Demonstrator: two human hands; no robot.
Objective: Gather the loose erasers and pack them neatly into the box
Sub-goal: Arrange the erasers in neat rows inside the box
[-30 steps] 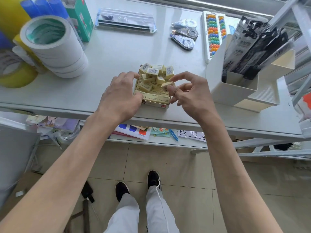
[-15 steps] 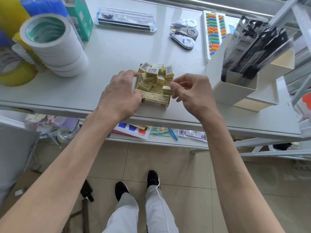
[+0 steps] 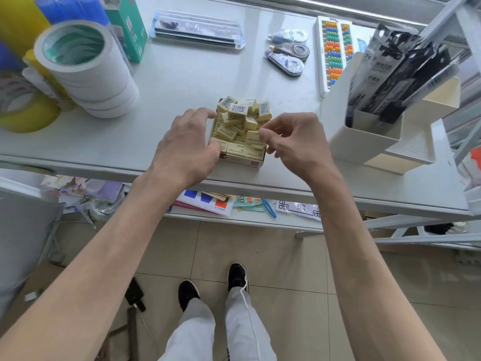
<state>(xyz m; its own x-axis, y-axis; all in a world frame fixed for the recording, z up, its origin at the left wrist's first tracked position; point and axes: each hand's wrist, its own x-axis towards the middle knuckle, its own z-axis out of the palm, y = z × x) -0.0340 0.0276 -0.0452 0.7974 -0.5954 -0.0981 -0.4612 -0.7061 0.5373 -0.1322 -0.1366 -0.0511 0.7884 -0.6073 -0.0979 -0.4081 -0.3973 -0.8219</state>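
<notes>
Mostly pale-yellow erasers [image 3: 242,118] heaped untidily, box [image 3: 243,160] overfull.

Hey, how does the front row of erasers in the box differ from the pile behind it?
The front row lies flat, side by side, roughly level with the box rim; the pile is jumbled and tilted, rising above it. Several in the pile show barcode labels; the front row shows none. Both are pale yellow.

Tape rolls [image 3: 104,84], abacus [image 3: 335,48], correction tapes [image 3: 287,63]
</notes>
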